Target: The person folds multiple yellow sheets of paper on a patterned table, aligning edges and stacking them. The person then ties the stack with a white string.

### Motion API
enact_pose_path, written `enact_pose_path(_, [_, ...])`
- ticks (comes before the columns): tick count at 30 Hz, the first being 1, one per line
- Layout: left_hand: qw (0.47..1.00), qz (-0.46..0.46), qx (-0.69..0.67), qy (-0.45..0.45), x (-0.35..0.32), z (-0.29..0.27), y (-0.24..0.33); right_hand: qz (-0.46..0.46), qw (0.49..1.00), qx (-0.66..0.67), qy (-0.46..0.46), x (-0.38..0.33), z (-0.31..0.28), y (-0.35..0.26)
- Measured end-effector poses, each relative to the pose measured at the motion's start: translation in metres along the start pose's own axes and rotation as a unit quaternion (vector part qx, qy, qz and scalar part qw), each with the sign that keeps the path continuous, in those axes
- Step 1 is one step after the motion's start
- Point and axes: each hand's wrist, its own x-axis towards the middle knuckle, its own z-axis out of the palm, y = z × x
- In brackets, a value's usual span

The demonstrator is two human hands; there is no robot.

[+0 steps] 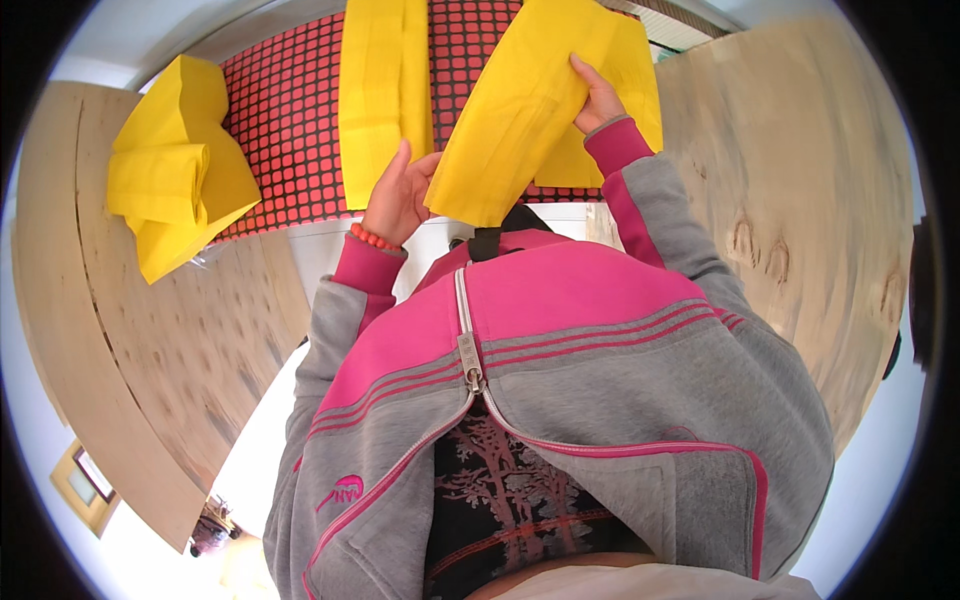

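Observation:
A folded piece of yellow fabric [520, 110] slants above the red-and-black checked board surface, its lower end toward my body. My right hand [597, 98] grips its right edge, with the thumb on top and the other fingers hidden underneath. At its lower left edge is my left hand [398, 200], thumb raised and apart, fingertips passing behind the fabric. No grip shows between that thumb and fingers. Just left of the held piece lies a long folded yellow strip [375, 90]. More yellow fabric [625, 100] is partly covered by the held piece on the right.
The checked padded surface [290, 110] spans the far side between two wooden tabletops, one at left [215, 350] and one at right [800, 180]. A crumpled yellow fabric bundle [180, 170] sits over the left end of the checked surface.

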Motion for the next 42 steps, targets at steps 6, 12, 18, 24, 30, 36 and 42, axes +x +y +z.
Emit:
enact_pose_path(6, [0.999, -0.001, 0.054, -0.005, 0.011, -0.015, 0.005, 0.039, 0.998, -0.035, -0.042, 0.01, 0.043, 0.024])
enact_pose_path(12, [0.994, 0.049, 0.09, 0.037, -0.013, -0.025, -0.005, 0.076, 0.994, -0.063, -0.055, 0.012, 0.073, 0.045])
enact_pose_path(18, [0.989, 0.084, -0.051, 0.11, -0.04, -0.04, 0.0, 0.112, 0.988, -0.071, -0.084, 0.024, 0.103, 0.072])
enact_pose_path(24, [0.984, 0.11, 0.019, 0.141, -0.052, -0.063, 0.014, 0.138, 0.98, -0.083, -0.119, 0.054, 0.13, 0.096])
enact_pose_path(30, [0.978, 0.118, 0.056, 0.165, -0.043, -0.085, 0.035, 0.136, 0.979, -0.106, -0.11, 0.09, 0.146, 0.113])
enact_pose_path(36, [0.97, 0.12, 0.05, 0.204, -0.031, -0.091, 0.043, 0.158, 0.973, -0.093, -0.138, 0.126, 0.148, 0.124])
enact_pose_path(42, [0.968, 0.084, 0.063, 0.227, -0.018, -0.107, 0.038, 0.164, 0.972, -0.116, -0.123, 0.139, 0.139, 0.128])
